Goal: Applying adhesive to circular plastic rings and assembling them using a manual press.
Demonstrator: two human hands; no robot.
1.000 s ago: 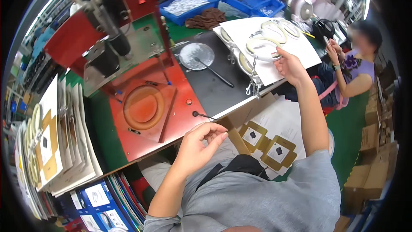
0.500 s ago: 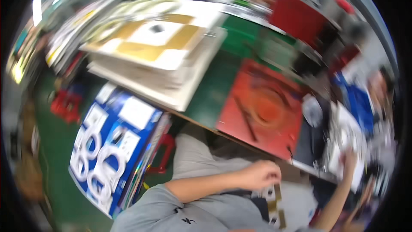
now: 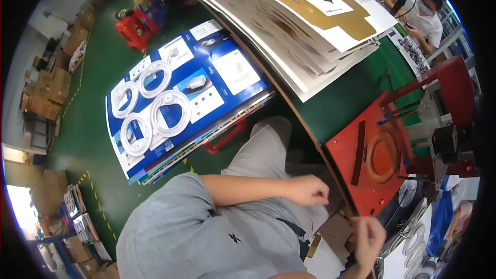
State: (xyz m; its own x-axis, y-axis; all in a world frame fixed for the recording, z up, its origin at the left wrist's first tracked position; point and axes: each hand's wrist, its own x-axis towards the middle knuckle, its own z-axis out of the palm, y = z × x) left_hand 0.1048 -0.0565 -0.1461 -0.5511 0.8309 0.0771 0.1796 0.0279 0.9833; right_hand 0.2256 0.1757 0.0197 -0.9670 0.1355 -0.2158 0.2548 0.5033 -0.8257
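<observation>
My left hand (image 3: 309, 190) is curled into a loose fist above my lap, and I see nothing in it. My right hand (image 3: 368, 240) hovers near the front edge of the table, its fingers bent in and no object showing. Beyond it lies a red machine plate (image 3: 343, 155) with an orange ring (image 3: 383, 156) and a dark narrow bar (image 3: 358, 152) on it. To the left, several white rings (image 3: 171, 113) rest on a stack of blue printed sheets (image 3: 227, 98).
A tall stack of white and gold card sheets (image 3: 289, 36) covers part of the green table (image 3: 330, 111). Red machine arms (image 3: 460, 93) rise at right, above more white rings (image 3: 413, 240). A co-worker (image 3: 421, 18) sits at the far right. A red stool (image 3: 135, 28) stands on the floor.
My view has swung to the left. My right hand has come away from the white items at the right, back toward my body. The left hand stays curled over my lap.
</observation>
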